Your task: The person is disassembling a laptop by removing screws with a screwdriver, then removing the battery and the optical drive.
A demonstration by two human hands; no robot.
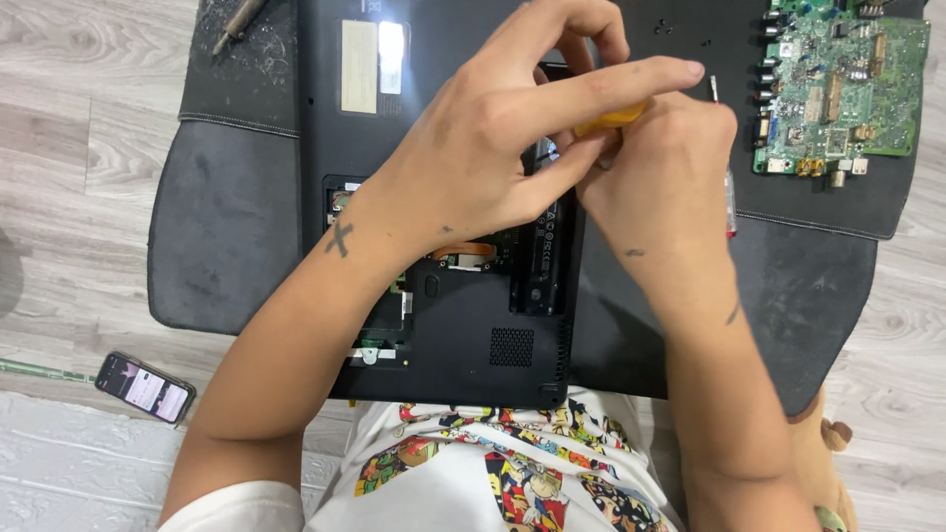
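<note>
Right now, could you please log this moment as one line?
left hand: over laptop | right hand: on yellow tool | circuit board: on mat

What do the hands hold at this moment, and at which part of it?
The hands, left and right, meet around a small yellow tool above the open black laptop. Only a strip of it shows, so the exact hold cannot be told.

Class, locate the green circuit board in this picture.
In the head view, the green circuit board lies at top right on the dark mat, beyond the right hand.
</note>
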